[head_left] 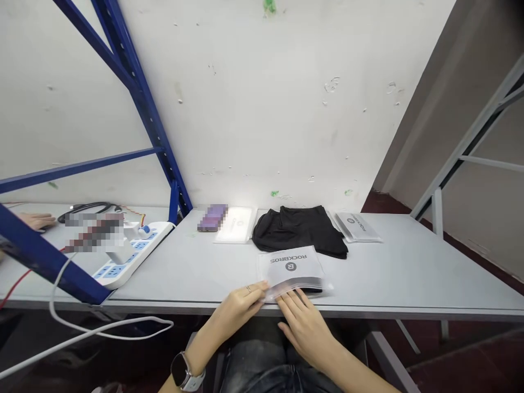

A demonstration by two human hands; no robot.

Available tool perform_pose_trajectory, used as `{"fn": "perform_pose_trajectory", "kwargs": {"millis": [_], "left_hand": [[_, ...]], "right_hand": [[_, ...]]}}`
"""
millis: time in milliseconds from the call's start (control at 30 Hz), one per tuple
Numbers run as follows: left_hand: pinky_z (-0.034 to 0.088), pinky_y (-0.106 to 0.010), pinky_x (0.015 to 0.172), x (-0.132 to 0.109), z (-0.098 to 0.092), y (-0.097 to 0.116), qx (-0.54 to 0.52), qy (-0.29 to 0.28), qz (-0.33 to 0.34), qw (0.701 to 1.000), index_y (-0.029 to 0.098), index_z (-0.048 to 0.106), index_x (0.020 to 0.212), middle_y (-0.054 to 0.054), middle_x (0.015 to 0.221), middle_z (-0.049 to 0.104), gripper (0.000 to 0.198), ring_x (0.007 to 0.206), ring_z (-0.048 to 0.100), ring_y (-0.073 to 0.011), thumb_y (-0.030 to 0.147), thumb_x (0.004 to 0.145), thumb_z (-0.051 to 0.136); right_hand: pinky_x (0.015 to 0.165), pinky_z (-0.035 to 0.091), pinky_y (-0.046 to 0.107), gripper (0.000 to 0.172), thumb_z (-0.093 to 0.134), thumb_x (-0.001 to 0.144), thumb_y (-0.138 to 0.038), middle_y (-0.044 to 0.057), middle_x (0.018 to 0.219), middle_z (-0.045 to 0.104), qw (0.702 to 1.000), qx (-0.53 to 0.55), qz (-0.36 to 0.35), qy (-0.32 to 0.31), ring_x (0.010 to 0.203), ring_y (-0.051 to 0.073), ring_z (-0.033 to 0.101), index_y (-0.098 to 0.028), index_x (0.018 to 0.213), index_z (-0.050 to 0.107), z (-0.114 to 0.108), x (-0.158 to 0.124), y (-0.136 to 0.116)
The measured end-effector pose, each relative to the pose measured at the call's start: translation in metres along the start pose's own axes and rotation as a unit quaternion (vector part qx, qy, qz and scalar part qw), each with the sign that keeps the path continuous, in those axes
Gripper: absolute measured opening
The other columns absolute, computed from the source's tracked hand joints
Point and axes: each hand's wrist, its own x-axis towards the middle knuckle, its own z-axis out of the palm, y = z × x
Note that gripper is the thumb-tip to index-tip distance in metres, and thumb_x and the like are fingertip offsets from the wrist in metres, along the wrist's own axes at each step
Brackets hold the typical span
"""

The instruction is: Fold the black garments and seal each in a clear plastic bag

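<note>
A frosted plastic zip bag [280, 275] printed "ROCKBROS" lies at the table's front edge, with dark folded fabric showing inside near its lower edge. My left hand [242, 307] has its fingers closed on the bag's lower left corner; a ring is on one finger. My right hand [301, 325] lies at the bag's near edge with fingers stretched forward. Its fingertips touch the plastic; whether they are inside the opening I cannot tell. Just behind the bag is a heap of black fabric [301, 229], possibly a garment, partly overlapped by the bag.
More plastic bags stand behind: a white one [235, 225] at left, a printed stack [358, 226] at right. Beside the white bag is a blurred purple object [212, 217]. A power strip [141, 251], blue rack post [159, 136] and another person's hand [39, 220] are at left.
</note>
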Motion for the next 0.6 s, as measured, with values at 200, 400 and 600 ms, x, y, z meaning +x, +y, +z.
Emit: {"fn": "perform_pose_trajectory", "kwargs": {"millis": [200, 400, 600], "left_hand": [[0.052, -0.031, 0.097, -0.005, 0.000, -0.012, 0.037, 0.024, 0.025, 0.999, 0.019, 0.058, 0.107, -0.007, 0.128, 0.060, 0.022, 0.117, 0.058, -0.0162, 0.012, 0.094, 0.041], [0.056, -0.031, 0.092, -0.003, 0.000, -0.006, 0.082, 0.069, 0.059, 0.993, 0.017, 0.059, 0.090, -0.008, 0.119, 0.065, 0.019, 0.109, 0.062, -0.0171, 0.013, 0.094, 0.041], [0.056, -0.033, 0.086, 0.002, -0.001, 0.001, 0.142, 0.113, 0.119, 0.976, 0.017, 0.057, 0.083, -0.006, 0.098, 0.069, 0.016, 0.110, 0.060, -0.0200, 0.009, 0.091, 0.046]], "right_hand": [[0.101, 0.041, 0.039, 0.036, 0.045, 0.092, -0.018, 0.009, 0.125, 0.060, 0.997, 0.038, 0.005, 0.062, 0.119, 0.023, 0.052, -0.013, 0.127, 0.053, -0.003, 0.001, -0.002], [0.080, 0.043, 0.034, 0.025, 0.048, 0.089, -0.009, 0.007, 0.092, 0.068, 0.981, -0.016, -0.042, 0.189, 0.091, 0.020, 0.059, -0.017, 0.107, 0.064, 0.006, 0.013, -0.006], [0.075, 0.039, 0.031, 0.017, 0.048, 0.089, -0.010, 0.005, 0.081, 0.065, 0.975, -0.079, -0.061, 0.199, 0.086, 0.018, 0.056, -0.016, 0.087, 0.065, 0.027, 0.041, -0.009]]}}
